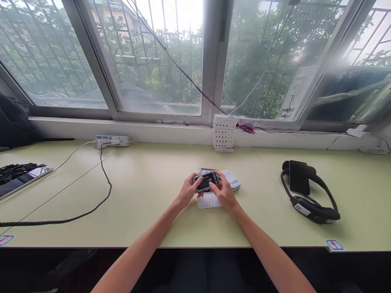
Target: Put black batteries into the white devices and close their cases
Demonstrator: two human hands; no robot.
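My left hand (187, 190) and my right hand (225, 190) hold a small opened electronic device (206, 181) between them, fingers closed round its two ends. A black battery face with "mAh" lettering shows on it, and both thumbs rest on top. Below the hands a white plastic cover (210, 202) with a small printed label lies on the table. White casings (232, 180) with a blue label sit just behind my right hand. Another opened device (205, 170) shows partly behind the held one. My fingers hide its lower part.
On the right of the table (146, 171) lies a black headset (314, 207). A stack of white boxes (224, 133) stands by the window. To the left are a power strip (120, 141), a black cable (105, 195) and a tablet-like device (23, 183).
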